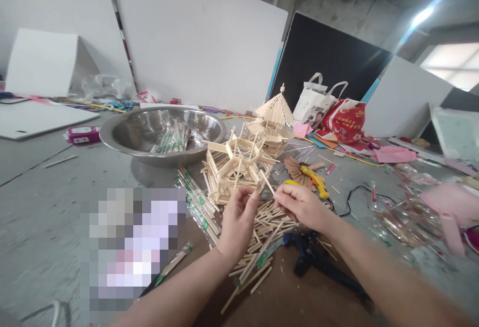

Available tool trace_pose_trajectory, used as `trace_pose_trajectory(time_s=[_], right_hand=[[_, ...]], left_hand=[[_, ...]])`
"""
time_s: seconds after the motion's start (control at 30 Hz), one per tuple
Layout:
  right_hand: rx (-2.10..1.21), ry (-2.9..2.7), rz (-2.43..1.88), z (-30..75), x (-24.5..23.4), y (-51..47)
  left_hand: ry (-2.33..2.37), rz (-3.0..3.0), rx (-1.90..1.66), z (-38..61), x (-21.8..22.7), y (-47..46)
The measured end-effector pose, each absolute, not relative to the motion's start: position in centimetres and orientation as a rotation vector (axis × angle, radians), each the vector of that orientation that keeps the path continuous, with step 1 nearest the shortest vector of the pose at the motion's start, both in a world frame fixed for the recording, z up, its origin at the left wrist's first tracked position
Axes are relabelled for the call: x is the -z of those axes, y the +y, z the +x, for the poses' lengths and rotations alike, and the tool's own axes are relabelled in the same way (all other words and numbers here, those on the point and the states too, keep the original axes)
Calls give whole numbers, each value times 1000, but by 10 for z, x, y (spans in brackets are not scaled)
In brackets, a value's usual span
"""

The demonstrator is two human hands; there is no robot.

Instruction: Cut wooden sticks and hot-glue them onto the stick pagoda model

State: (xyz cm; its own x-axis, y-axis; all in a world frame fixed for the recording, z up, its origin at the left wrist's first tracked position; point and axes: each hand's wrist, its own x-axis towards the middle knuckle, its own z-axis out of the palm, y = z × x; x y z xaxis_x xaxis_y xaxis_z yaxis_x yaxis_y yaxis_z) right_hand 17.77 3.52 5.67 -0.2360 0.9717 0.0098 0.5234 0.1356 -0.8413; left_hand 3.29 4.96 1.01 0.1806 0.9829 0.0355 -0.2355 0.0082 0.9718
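A lattice model built of wooden sticks (235,160) stands in front of me on a brown board. My right hand (305,206) pinches a short wooden stick (266,182) that slants up toward the model's near side. Fingers curled, my left hand (239,222) is at the model's lower front; whatever lies between its fingertips is hidden. Under both hands spreads a pile of loose cut sticks (254,247). Wrapped chopsticks (198,199) lie left of the model. Close below my right hand is a dark blue-handled tool (310,254), partly covered by my forearm.
A steel basin (127,142) with wrapped chopsticks inside stands at the left. Behind the lattice rises a pagoda-like stick roof (277,110). A yellow glue gun (316,179) with a black cord lies to the right. Bags (342,120), pink paper and plastic scraps are farther right.
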Motion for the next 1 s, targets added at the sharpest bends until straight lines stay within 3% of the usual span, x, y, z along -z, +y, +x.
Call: trace_pose_trajectory(time_s=[0.2, 0.47, 1.0], right_hand=[[-1123, -1736, -1401, 175, -60, 61], [-986, -1842, -1421, 173, -52, 74], [-816, -1959, -1495, 173, -50, 77]], left_hand=[[910, 1424, -1160, 31, 1, 55], [938, 1545, -964, 28, -3, 60], [950, 1651, -978, 27, 5, 67]])
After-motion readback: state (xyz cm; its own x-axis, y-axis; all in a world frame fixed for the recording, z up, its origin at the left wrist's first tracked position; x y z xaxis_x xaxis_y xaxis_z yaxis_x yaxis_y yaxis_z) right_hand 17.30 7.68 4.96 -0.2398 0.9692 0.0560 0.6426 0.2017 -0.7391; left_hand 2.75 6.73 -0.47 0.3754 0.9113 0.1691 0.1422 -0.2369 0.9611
